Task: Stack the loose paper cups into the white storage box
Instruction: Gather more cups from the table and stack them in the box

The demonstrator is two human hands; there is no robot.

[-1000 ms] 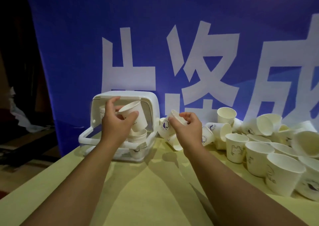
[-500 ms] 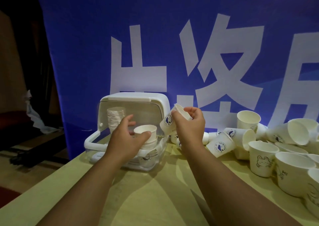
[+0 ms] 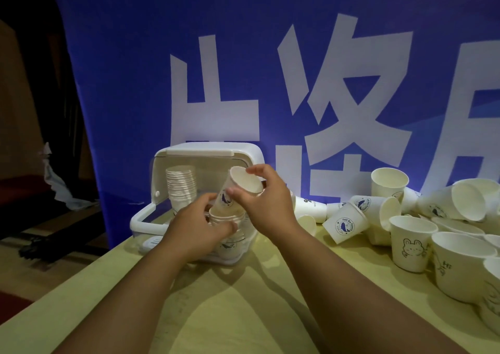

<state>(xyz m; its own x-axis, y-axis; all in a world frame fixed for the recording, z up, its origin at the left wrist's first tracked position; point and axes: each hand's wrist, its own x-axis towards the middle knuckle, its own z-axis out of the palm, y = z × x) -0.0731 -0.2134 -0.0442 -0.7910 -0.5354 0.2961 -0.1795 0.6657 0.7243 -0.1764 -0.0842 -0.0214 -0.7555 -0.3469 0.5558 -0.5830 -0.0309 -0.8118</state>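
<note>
Over the open white storage box (image 3: 200,152) at the left end of the worktop (image 3: 243,313), the right hand (image 3: 266,199) pinches a paper cup (image 3: 244,181) by its rim, thumb on the near side and fingers behind. The cup is tilted, its base at the mouth of a short stack (image 3: 226,217) inside the box. The left hand (image 3: 200,226) is curled round the top of that stack, steadying it.

From where I stand, the angle is the thing to get right. I'd bring the cup upright so its base drops squarely into the top cup, then press lightly, since paper rims would likely crumple if forced in crooked. The left hand would do well to hold on until the cup seats.

A taller stack (image 3: 180,183) stands at the back left of the box. To the right lies a heap of loose cups (image 3: 405,218), some upright, some on their sides, so plenty is left to do. The worktop is pale yellow-green. Behind it hangs a blue banner (image 3: 121,69) with big white characters, and the room to the left is dark
</note>
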